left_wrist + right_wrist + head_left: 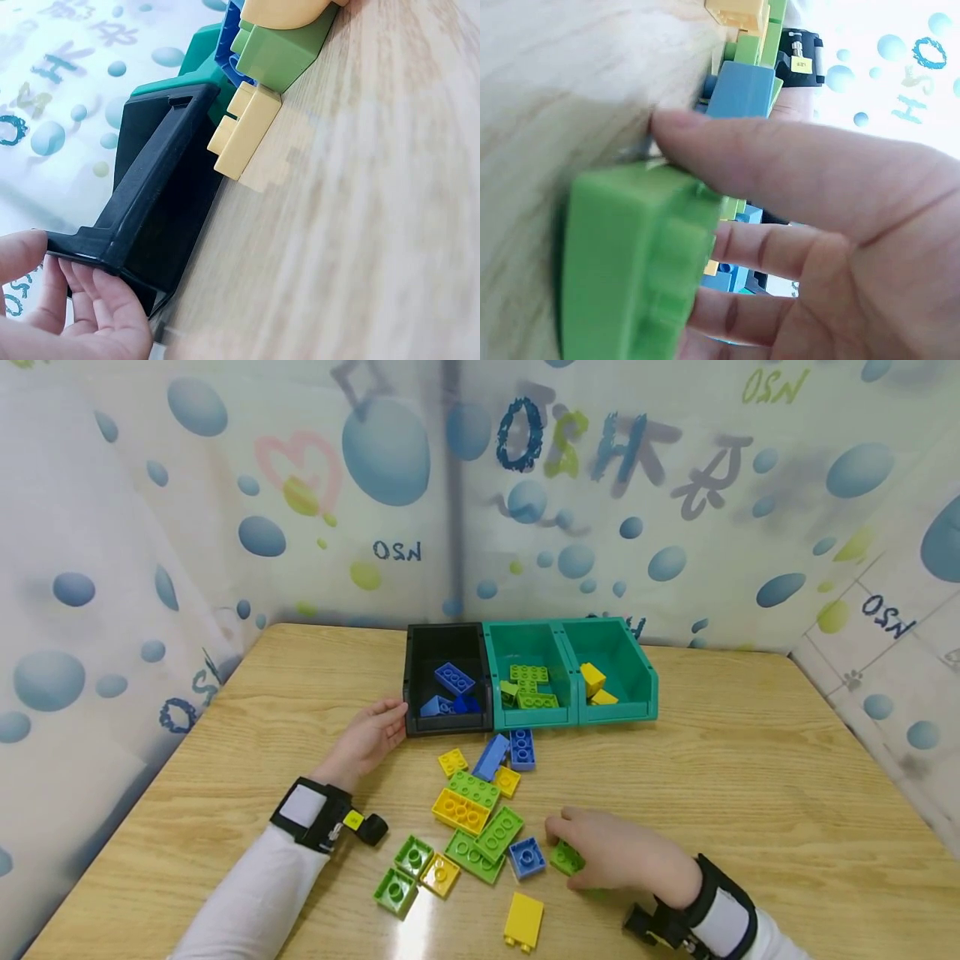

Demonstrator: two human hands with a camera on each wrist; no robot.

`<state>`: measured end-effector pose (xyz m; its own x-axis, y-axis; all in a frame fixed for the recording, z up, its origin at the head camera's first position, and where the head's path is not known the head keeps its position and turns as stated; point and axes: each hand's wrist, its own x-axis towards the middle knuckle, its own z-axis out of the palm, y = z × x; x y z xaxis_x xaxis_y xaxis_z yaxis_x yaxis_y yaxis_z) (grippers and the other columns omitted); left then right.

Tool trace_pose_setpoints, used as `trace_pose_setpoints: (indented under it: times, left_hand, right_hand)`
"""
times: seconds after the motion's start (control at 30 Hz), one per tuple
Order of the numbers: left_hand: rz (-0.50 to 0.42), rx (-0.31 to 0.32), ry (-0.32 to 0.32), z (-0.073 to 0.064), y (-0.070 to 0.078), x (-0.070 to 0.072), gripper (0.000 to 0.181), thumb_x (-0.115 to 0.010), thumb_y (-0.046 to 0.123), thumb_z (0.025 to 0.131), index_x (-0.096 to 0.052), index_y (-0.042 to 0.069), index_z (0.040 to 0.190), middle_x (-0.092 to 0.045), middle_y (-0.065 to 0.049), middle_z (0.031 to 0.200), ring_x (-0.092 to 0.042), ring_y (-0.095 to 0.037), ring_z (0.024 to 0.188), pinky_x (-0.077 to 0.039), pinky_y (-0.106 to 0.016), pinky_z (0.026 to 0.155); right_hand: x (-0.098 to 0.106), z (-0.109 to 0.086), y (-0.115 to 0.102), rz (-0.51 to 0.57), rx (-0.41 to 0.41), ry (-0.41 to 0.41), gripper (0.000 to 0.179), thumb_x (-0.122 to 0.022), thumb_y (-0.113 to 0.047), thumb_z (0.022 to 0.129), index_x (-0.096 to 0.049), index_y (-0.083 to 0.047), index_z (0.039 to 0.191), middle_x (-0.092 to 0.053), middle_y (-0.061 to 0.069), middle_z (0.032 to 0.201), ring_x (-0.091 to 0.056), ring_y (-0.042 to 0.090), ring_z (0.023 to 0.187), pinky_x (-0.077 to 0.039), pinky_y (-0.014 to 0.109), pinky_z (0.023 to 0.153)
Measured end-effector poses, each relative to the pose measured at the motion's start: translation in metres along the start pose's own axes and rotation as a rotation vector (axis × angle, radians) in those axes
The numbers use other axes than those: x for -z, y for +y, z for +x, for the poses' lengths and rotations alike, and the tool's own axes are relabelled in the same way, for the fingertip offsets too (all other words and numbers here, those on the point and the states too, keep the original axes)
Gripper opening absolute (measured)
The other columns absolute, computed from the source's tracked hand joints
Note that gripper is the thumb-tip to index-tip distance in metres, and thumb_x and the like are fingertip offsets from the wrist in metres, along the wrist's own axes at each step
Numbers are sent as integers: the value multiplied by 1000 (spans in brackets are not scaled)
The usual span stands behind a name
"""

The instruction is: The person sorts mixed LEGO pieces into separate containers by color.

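My left hand [371,739] grips the front left corner of a black bin [411,681], thumb on the rim and fingers below in the left wrist view. Several blue bricks [454,679] lie in that bin. On the right, my right hand [618,852] is around a green toy brick [622,255] on the table, its thumb at one end and fingers curled along the studded side. The hand hides part of this brick in the head view. Just left of it sits a small blue brick [527,857].
Two teal bins [536,718] adjoin the black one, holding green bricks [534,687] and yellow bricks [592,679]. Loose green, yellow and blue bricks are scattered in front, including a yellow one [523,920] near the front. A printed curtain [480,552] hangs behind the wooden table [750,777].
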<state>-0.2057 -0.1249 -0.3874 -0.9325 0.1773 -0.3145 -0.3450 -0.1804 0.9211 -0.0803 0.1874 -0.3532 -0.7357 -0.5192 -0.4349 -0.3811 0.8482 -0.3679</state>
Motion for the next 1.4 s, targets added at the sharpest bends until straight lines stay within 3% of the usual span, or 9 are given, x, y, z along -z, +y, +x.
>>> trace_pose_setpoints:
  times: [0.2, 0.4, 0.6, 0.77, 0.87, 0.97, 1.23, 1.4]
  left_hand:
    - [-14, -11, -7, 0, -1, 0, 6, -46, 18, 99, -46, 12, 101, -51, 7, 86, -46, -7, 79, -42, -20, 79]
    - [-6, -7, -4, 1, -1, 0, 8, -45, 18, 99, -45, 12, 104, -50, 8, 87, -46, -7, 80, -42, -19, 79]
    - [-10, 4, 7, 1, -1, 0, 13, -45, 17, 99, -44, 10, 109, -51, 7, 90, -46, -7, 82, -42, -19, 80]
    - [-19, 4, 14, 1, 0, -1, 11, -45, 17, 99, -45, 10, 108, -52, 8, 89, -48, -6, 82, -43, -18, 78]
    - [-16, 0, 15, 0, 0, -1, 11, -45, 16, 99, -45, 10, 108, -52, 8, 88, -48, -6, 82, -43, -18, 78]
    - [-7, 2, 19, 1, 0, -1, 12, -45, 16, 99, -44, 10, 109, -52, 8, 89, -48, -6, 82, -43, -18, 78]
    - [-33, 1, 0, 4, -1, -1, 13, -47, 17, 98, -45, 10, 109, -50, 6, 94, -47, -7, 84, -43, -19, 81]
    - [-33, 10, 8, 4, -1, 1, 16, -46, 17, 99, -43, 8, 112, -50, 5, 93, -47, -8, 83, -43, -19, 80]
  right_hand:
    - [5, -1, 1, 21, -7, 25, 37, -72, -15, 74, -55, -16, 107, -53, -6, 91, -48, 11, 76, -44, 29, 68]
    - [10, 1, 8, -1, 110, 149, 30, -65, -20, 86, -59, -10, 114, -57, -3, 98, -53, 11, 84, -47, 29, 74]
    - [11, 5, 16, 36, 306, 411, 33, -64, -13, 86, -59, -6, 118, -62, 4, 113, -59, 20, 103, -48, 36, 88]
    - [16, 11, 25, 80, 397, 699, 37, -69, -2, 79, -59, -1, 115, -64, 10, 111, -61, 25, 101, -50, 37, 84]
    - [18, 17, 31, 127, 390, 819, 39, -71, 3, 75, -60, 0, 113, -64, 11, 108, -60, 24, 94, -52, 35, 77]
    - [21, 22, 34, 210, 344, 869, 39, -71, 5, 76, -59, 0, 113, -64, 12, 106, -57, 23, 90, -52, 35, 74]
    - [42, 48, 41, 377, 153, 866, 37, -66, -4, 84, -57, -2, 121, -62, 17, 113, -57, 29, 98, -51, 45, 81]
    - [63, 67, 37, 363, 135, 827, 42, -64, -9, 87, -53, -3, 127, -58, 18, 119, -54, 32, 104, -49, 46, 85]
